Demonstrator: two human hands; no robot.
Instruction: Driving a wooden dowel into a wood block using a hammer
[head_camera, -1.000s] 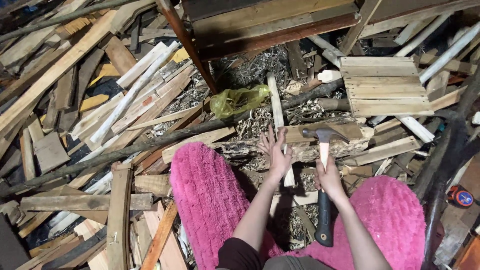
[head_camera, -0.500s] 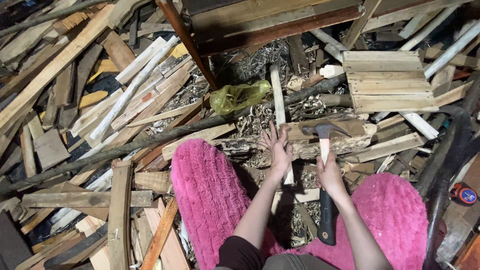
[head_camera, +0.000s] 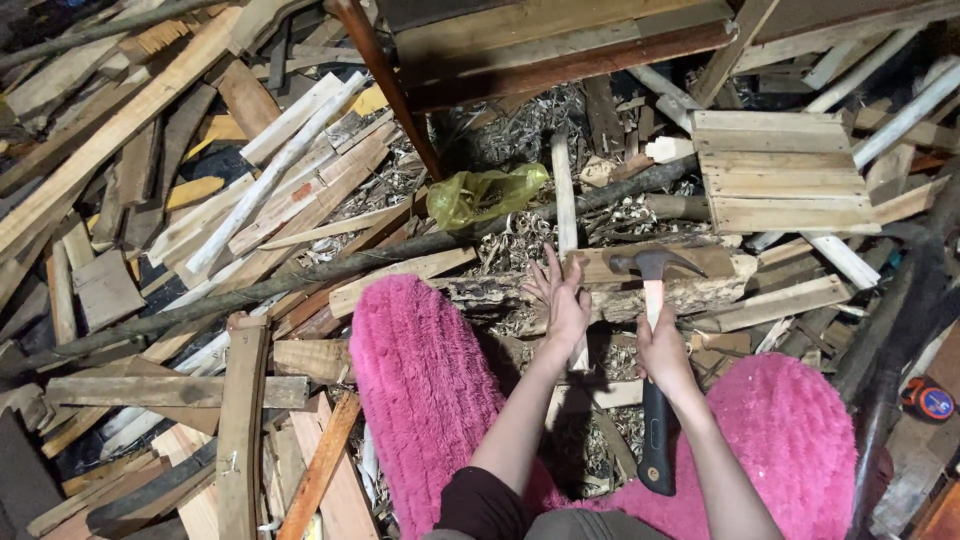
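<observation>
Two pink fuzzy slippers (head_camera: 425, 385) dominate the lower half of our view, set among a wide heap of scrap boards (head_camera: 140, 200) that covers the ground. Above them we see a slatted wooden panel (head_camera: 780, 170) at the upper right, and a rough block of wood (head_camera: 650, 285) lying across the pile just beyond the slippers. A narrow pale slat (head_camera: 566, 215) runs up and away from us over that block. Our right hand (head_camera: 662, 350) is closed around the handle of a claw hammer (head_camera: 652, 300), gripping it high, near the head, which rests against the block; the black grip end trails back between the slippers. Our left hand (head_camera: 560, 300) is open, fingers spread, pressing flat on the slat. A crumpled yellow-green plastic bag (head_camera: 485, 195) lies farther up.
</observation>
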